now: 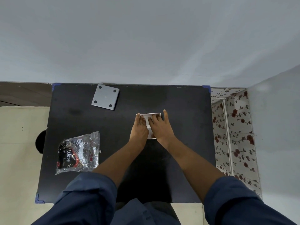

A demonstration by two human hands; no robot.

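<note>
A small white rectangular box (pixel 150 116) lies on the black table (pixel 186 111), right of centre. Both hands lie flat on top of it with straight fingers. My left hand (pixel 139 129) covers its left part, and my right hand (pixel 159 126) covers its right part, the little finger stretched past the box's right edge. Only the far edge and a strip of the box between the hands show.
A grey square slab (pixel 105 99) with dark round feet at its corners lies at the far edge of the table. A clear plastic bag of Dove chocolates (pixel 78 153) lies at the near left. A floral cloth (pixel 233 127) hangs right of the table.
</note>
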